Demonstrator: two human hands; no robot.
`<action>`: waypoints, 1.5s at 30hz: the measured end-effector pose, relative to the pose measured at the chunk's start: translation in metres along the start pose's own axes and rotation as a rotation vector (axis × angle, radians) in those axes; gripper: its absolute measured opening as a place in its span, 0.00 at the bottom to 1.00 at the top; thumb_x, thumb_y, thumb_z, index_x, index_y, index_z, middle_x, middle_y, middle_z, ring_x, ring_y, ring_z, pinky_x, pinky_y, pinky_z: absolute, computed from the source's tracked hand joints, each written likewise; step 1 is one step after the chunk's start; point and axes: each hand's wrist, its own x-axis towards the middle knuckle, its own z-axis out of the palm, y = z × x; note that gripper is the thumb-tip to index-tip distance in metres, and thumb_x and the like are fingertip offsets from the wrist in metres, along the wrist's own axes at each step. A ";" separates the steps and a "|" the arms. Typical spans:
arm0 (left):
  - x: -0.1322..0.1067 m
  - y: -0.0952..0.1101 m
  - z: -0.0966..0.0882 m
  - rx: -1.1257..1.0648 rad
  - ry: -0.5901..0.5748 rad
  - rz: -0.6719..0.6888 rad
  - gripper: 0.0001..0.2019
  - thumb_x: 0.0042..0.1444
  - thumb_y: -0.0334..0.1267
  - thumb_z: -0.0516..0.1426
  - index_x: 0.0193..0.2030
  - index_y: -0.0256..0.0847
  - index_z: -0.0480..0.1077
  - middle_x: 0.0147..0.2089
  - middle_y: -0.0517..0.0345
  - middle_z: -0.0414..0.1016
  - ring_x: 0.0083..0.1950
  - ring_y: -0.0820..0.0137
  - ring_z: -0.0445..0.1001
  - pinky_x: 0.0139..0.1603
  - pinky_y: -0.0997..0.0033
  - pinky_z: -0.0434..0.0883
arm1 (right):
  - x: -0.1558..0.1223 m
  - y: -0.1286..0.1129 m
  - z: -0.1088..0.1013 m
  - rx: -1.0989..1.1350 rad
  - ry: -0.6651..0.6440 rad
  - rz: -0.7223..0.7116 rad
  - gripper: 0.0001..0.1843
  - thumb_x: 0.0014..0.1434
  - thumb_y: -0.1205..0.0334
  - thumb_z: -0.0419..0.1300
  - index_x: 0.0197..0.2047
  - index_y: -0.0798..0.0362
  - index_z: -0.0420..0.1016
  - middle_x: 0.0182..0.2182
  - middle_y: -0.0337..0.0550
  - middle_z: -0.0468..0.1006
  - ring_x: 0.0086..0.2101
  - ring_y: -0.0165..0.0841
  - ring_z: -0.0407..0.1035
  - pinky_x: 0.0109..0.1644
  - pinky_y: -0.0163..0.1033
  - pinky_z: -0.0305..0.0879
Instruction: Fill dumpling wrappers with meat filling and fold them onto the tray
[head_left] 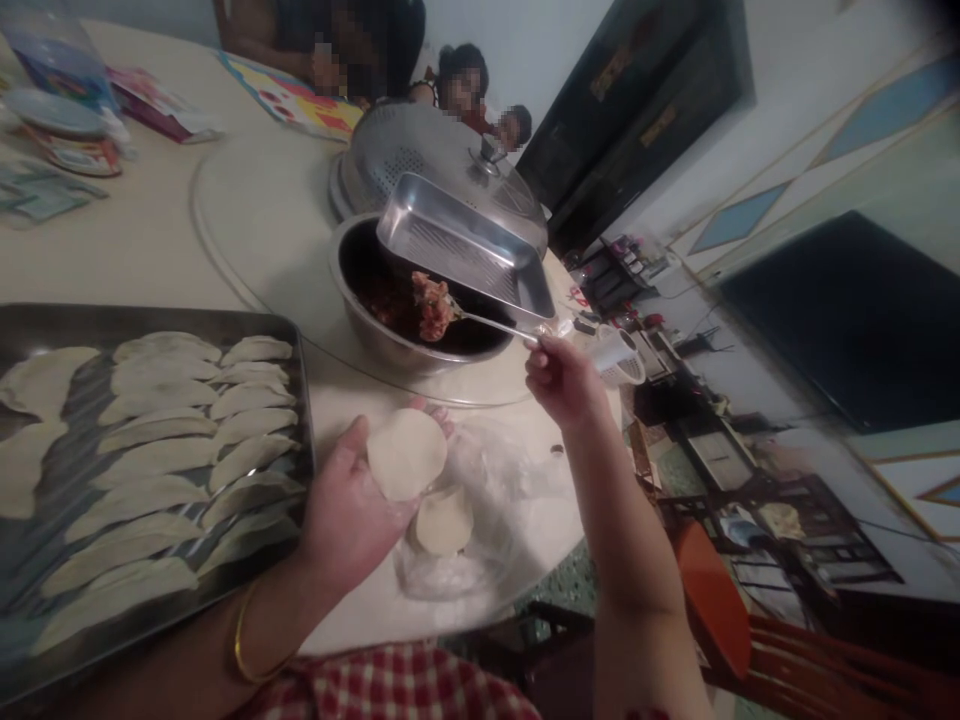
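Observation:
My left hand lies palm up with a round white dumpling wrapper resting on its fingers. My right hand pinches the handle of a metal spoon. The spoon's tip carries a lump of pinkish meat filling over the steel bowl of dark filling. A second wrapper lies on a clear plastic bag just below my left hand.
A dark metal tray of several folded dumplings sits at the left. A rectangular steel pan leans on the bowl, with a perforated dome lid behind. People sit across the round table. An orange-red chair stands at right.

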 end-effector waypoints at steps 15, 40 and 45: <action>0.000 -0.003 0.012 0.024 0.060 0.030 0.26 0.66 0.53 0.43 0.54 0.37 0.72 0.49 0.50 0.81 0.63 0.60 0.69 0.64 0.59 0.63 | -0.074 0.072 -0.030 -0.203 0.108 -0.242 0.14 0.49 0.52 0.64 0.19 0.51 0.73 0.15 0.33 0.62 0.19 0.23 0.50 0.21 0.33 0.43; 0.003 -0.005 0.024 0.057 0.193 0.108 0.26 0.67 0.49 0.43 0.56 0.30 0.69 0.46 0.43 0.80 0.52 0.59 0.77 0.49 0.62 0.75 | -0.111 0.075 -0.055 -1.109 -0.208 -1.510 0.25 0.59 0.72 0.58 0.60 0.56 0.69 0.29 0.44 0.80 0.28 0.32 0.71 0.26 0.37 0.70; 0.003 -0.004 0.019 0.063 0.177 0.102 0.25 0.67 0.48 0.44 0.54 0.30 0.70 0.48 0.43 0.79 0.53 0.59 0.76 0.51 0.59 0.75 | -0.116 0.078 -0.054 -0.941 -0.084 -1.374 0.22 0.59 0.72 0.56 0.56 0.49 0.74 0.30 0.44 0.79 0.27 0.32 0.70 0.25 0.39 0.68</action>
